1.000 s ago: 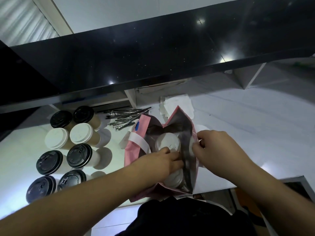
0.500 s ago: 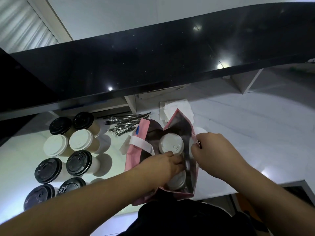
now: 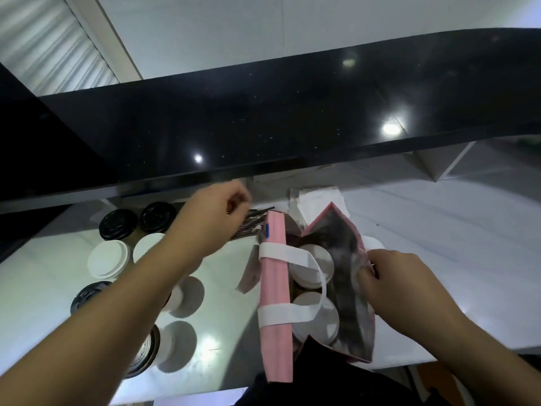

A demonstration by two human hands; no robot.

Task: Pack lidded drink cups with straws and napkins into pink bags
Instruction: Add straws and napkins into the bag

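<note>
while the pink bag [image 3: 276,303] stands open on the white counter [image 3: 439,259], i read the head view, the only one i have. two white-lidded cups [image 3: 311,266] already sit inside it, one behind the other, and a white handle strap [image 3: 292,256] lies across the mouth.

my right hand [image 3: 392,281] pinches the bag's right wall and holds the opening apart. my left hand [image 3: 218,221] is out over the wrapped straws [image 3: 250,227] just left of the bag's far end, fingers curled down toward them; the blur keeps me from telling whether it has any straw in its grip. folded napkins [image 3: 316,200] lie just beyond the bag, under the black shelf [image 3: 263,112]. spare cups [image 3: 109,259], black-lidded and white-lidded, stand in rows to the left, partly under my forearm.

i judge the straws to be the step in hand. the risks as i see them: my left forearm passes low over the spare cups and could knock one over; if my right pinch slips, the bag wall may fold in over the lids; and the loose strap could snag straws on the way in.
</note>
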